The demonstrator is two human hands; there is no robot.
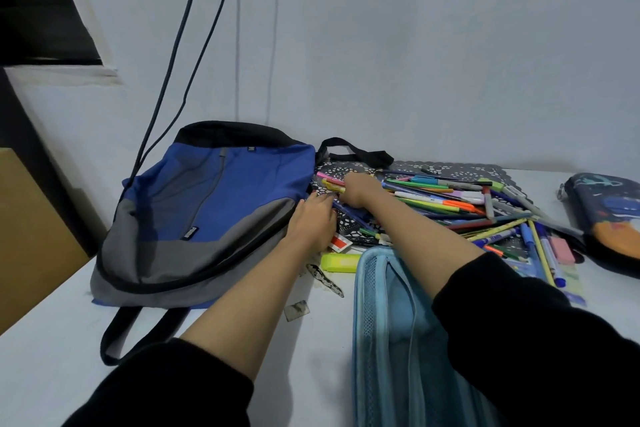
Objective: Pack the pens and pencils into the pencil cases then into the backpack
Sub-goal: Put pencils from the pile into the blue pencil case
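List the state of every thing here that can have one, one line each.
backpack, lying flat, looks closed
light blue pencil case, open, nothing seen inside
dark pencil case, looks closed
pens and pencils, loose pile, unpacked
right hand, curled round some of the pile
left hand, fingers on the pile, grip unclear

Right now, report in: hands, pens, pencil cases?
Right grip curled round pens nearest the backpack. Left grip beside it, hold unclear. Light blue pencil case open, nearest you.
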